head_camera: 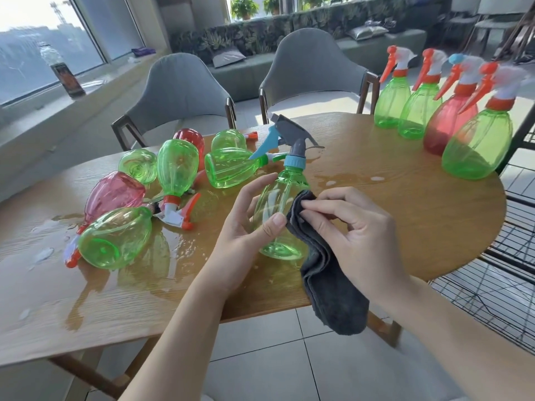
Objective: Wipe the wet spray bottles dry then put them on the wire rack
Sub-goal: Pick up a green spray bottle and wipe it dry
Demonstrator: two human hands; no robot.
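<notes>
My left hand [249, 224] grips a green spray bottle [282, 209] with a grey and blue trigger head, held upright over the table's near edge. My right hand [356, 230] presses a dark grey cloth [327, 285] against the bottle's right side; the cloth hangs down past the table edge. Several green and red bottles [173, 175] lie on their sides in a wet patch at the left. Several upright bottles [474, 143] with orange triggers stand in a row at the far right. The black wire rack [509, 267] is beside the table at the right.
The wooden table [376, 169] has puddles around the lying bottles and near its middle. Two grey chairs [312, 76] stand behind it. A dark bottle [68, 73] sits on the window sill at the far left. Tiled floor lies below.
</notes>
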